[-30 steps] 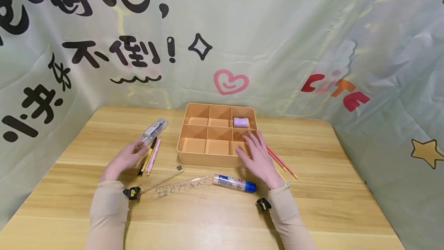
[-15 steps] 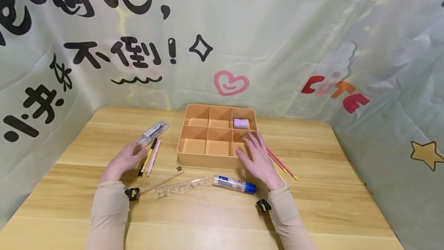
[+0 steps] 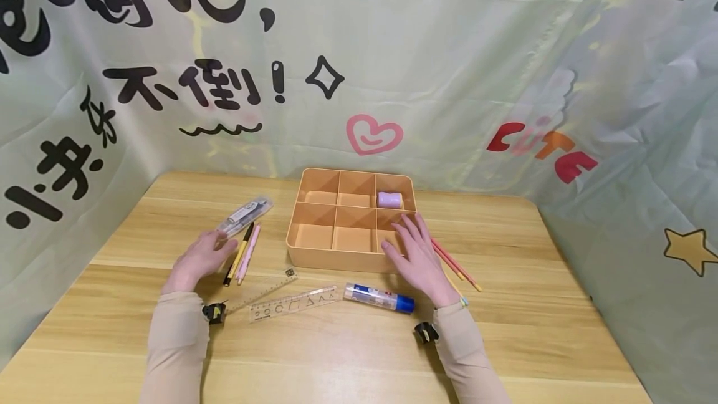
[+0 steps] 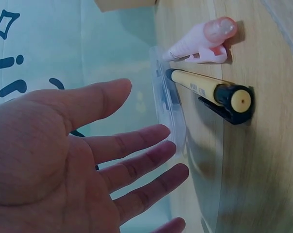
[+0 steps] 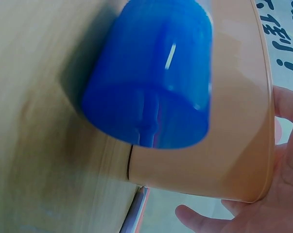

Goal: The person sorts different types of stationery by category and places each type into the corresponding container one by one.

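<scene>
My left hand [image 3: 199, 259] hovers or lies at the left of the table with its fingers spread, as the left wrist view shows, and holds nothing. Its fingertips are nearest a clear plastic case [image 3: 245, 216], a yellow-and-black pen [image 4: 199, 87] and a pink pen [image 4: 204, 41]. My right hand [image 3: 419, 259] reaches with stretched fingers over the front right corner of an orange-tan divided box [image 3: 336, 259], and nothing is gripped. Whether its fingers touch the rim cannot be told. A glue stick with a blue cap [image 5: 151, 77] lies before the box.
Two clear rulers [image 3: 294, 302] lie at a slant left of the glue stick. A purple spool-like piece [image 3: 389, 199] sits in the box's back right compartment. Red pencils [image 3: 457, 264] lie right of the box, partly behind my right hand. Printed cloth [image 3: 449, 80] stands behind the table.
</scene>
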Tool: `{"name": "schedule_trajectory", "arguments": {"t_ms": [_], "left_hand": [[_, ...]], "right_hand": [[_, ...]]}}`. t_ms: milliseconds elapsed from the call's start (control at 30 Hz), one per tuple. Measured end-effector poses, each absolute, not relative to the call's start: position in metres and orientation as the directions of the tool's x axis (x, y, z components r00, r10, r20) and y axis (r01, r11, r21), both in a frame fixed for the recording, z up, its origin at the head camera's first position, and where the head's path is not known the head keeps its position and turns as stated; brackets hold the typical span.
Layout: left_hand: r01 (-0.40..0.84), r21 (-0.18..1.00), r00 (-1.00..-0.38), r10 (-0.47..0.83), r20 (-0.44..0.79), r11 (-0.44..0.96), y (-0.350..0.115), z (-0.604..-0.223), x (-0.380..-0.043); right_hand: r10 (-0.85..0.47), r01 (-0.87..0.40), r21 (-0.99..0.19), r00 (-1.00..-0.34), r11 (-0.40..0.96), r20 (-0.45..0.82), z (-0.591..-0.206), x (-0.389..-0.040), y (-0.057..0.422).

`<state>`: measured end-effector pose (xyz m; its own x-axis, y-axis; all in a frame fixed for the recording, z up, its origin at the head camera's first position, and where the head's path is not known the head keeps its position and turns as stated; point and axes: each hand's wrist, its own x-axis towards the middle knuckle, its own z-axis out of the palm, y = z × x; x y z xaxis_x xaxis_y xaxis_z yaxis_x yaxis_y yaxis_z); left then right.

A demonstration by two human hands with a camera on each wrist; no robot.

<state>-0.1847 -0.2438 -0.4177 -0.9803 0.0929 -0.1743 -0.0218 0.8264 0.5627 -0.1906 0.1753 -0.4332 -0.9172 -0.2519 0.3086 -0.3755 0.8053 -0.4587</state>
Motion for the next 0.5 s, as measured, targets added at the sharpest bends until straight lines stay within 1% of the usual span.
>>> {"name": "schedule_trajectory", "arguments": {"t_ms": [267, 500], "left_hand": [[-0.022, 0.586, -0.981, 0.096, -0.17, 0.81, -0.2426, -0.417, -0.1854], [-0.019, 0.69, -0.978, 0.131, -0.163, 0.724, -0.2445, -0.4181, -0.1895]], "right_hand": [[-0.253, -0.375, -0.459, -0.918, 0.805, 0.307, -0.4331, -0.1908, 0.1749], [-0.251, -0.373, -0.462, -0.919, 0.805, 0.304, -0.4323, -0.1904, 0.1745]]}}
